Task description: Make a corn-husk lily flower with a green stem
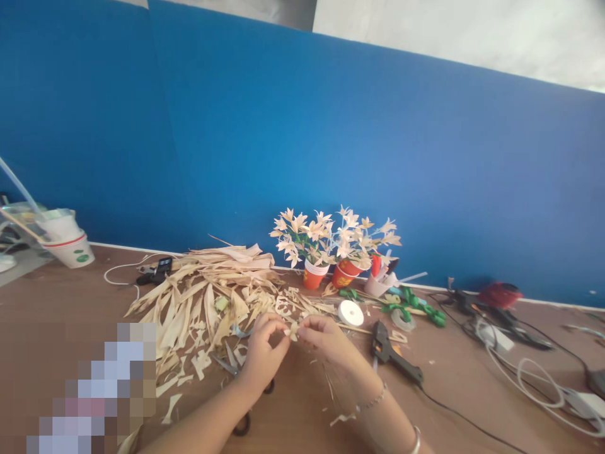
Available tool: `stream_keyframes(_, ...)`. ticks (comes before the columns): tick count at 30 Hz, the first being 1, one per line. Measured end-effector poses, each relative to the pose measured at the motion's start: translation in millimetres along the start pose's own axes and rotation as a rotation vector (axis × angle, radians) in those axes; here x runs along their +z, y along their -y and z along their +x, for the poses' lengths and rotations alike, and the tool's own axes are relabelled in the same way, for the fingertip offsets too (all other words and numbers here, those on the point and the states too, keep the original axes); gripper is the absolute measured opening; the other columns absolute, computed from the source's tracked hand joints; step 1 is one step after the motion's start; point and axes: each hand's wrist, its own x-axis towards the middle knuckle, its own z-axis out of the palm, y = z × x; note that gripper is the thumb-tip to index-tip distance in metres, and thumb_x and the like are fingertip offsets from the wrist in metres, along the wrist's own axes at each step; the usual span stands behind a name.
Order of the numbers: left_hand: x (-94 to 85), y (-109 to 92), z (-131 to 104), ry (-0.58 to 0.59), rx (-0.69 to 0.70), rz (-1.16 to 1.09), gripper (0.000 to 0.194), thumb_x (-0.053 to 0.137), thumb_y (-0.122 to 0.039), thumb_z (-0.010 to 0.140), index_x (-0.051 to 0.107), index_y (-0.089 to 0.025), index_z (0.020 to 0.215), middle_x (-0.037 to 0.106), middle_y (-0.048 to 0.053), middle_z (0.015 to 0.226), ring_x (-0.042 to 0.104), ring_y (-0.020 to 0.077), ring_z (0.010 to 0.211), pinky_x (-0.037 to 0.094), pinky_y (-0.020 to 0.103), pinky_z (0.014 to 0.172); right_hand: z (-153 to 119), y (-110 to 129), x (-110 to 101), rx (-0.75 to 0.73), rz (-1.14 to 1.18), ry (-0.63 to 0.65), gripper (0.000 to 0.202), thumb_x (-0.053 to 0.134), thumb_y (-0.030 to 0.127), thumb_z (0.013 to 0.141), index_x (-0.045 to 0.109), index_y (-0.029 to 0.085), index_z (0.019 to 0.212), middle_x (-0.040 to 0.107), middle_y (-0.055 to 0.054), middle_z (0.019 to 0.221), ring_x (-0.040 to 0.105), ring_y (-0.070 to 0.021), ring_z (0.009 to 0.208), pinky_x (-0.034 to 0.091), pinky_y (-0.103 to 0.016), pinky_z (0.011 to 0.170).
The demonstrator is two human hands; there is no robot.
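Above the middle of the table, a small pale husk flower (293,331) sits between my two hands. My left hand (267,347) pinches it from one side with thumb and forefinger. On the other side, the fingertips of my right hand (326,340) close on it too. Beneath my left wrist lie scissors (227,366), partly hidden by the arm. A heap of dry husks (212,284) spreads behind and left of my left hand, with cut scraps around it. Just right of my right hand is a black glue gun (385,347), lying on its side.
Two red cups (314,277) of pale flowers stand against the blue partition (302,139). A white tape roll (350,313), green ribbon (435,315) and a cup of tools (377,285) lie nearby. Cables (524,378) cross the right side; a paper cup (73,249) stands far left.
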Motion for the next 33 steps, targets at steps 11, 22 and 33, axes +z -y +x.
stream_keyframes(11, 0.8, 1.9, -0.4, -0.004, -0.011, 0.003, 0.015, 0.055, -0.005, 0.068, 0.057, -0.02, 0.069, 0.058, 0.002, 0.081, 0.055, 0.0197, 0.084, 0.043, 0.034, 0.079, 1.1, -1.3, -0.7, -0.002, -0.073, -0.003, 0.013, 0.061, 0.027, 0.067, 0.058, 0.014, 0.062, 0.049, 0.004, 0.054, 0.038, -0.0078, 0.051, 0.026, -0.022, 0.051)
stream_keyframes(22, 0.3, 2.8, -0.7, 0.005, -0.02, -0.003, 0.014, 0.054, -0.007, 0.07, 0.056, -0.02, 0.068, 0.058, 0.002, 0.08, 0.055, 0.0199, 0.082, 0.044, 0.034, 0.076, -2.4, 1.3, 3.1, 0.015, -0.208, -0.022, 0.015, 0.059, 0.028, 0.067, 0.058, 0.013, 0.064, 0.048, 0.003, 0.057, 0.037, -0.0087, 0.055, 0.028, -0.022, 0.053)
stream_keyframes(33, 0.5, 5.1, 3.8, 0.039, -0.058, -0.104, 0.012, 0.053, -0.008, 0.067, 0.054, -0.02, 0.065, 0.058, 0.002, 0.077, 0.056, 0.019, 0.079, 0.044, 0.033, 0.074, 1.4, -3.8, 0.9, 0.024, -0.069, -0.009, 0.009, 0.057, 0.023, 0.063, 0.056, 0.014, 0.061, 0.049, 0.004, 0.054, 0.04, -0.0083, 0.051, 0.029, -0.022, 0.051)
